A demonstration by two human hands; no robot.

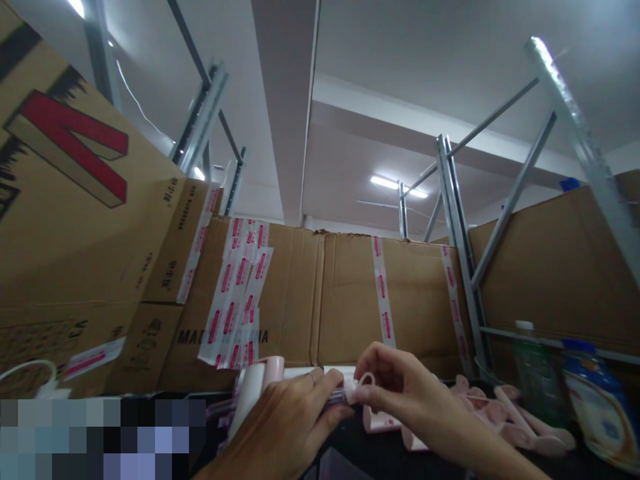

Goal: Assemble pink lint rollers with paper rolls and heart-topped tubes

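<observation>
Both my hands meet at the lower middle of the head view. My left hand (293,413) wears a ring and has its thumb and fingers closed around a clear, thin plastic part (334,399), mostly covered by the fingers. My right hand (400,387) pinches a small white piece with a thin loop (351,391) at the end of that clear part. Behind the left hand lie a white cylinder (249,395) and a pink cylinder (273,370). Short pink cylinders (380,421) rest below the right hand on the dark surface.
Several pale pink plastic parts (505,417) are heaped at the right. Beyond them stand a green-tinted bottle (535,373) and a blue-capped container (597,400). Cardboard walls (345,300) and metal shelf posts (457,240) enclose the place. A white cable (30,365) is at left.
</observation>
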